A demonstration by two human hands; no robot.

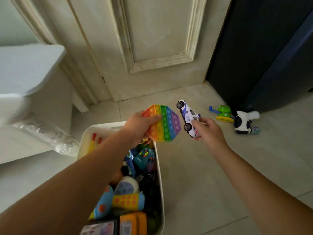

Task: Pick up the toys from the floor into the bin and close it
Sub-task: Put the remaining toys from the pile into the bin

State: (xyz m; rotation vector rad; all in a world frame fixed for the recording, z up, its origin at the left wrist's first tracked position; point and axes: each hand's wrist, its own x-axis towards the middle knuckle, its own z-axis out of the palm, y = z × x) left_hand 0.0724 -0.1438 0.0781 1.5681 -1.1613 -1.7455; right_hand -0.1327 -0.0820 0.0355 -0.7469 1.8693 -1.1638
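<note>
Toys in both hands now: the left hand (138,126) pinches the rainbow pop-it (165,123) by its edge, thumb on top, right over the far end of the white bin (160,167), while the right hand (205,128) grips the white toy car (188,118) nose-up, out over bare floor beside the bin. That car is the worry, because a loose release here lands it on the tile, not inside. And the bin is already piled high, with a teal gadget (144,157) and an orange block toy (128,200) near the rim, so a flat pop-it laid on top could ride up and stop the lid from shutting. A green frog toy (223,111) and a black-and-white cow toy (243,122) lie on the floor by the dark cabinet (262,48), easy to overlook
</note>
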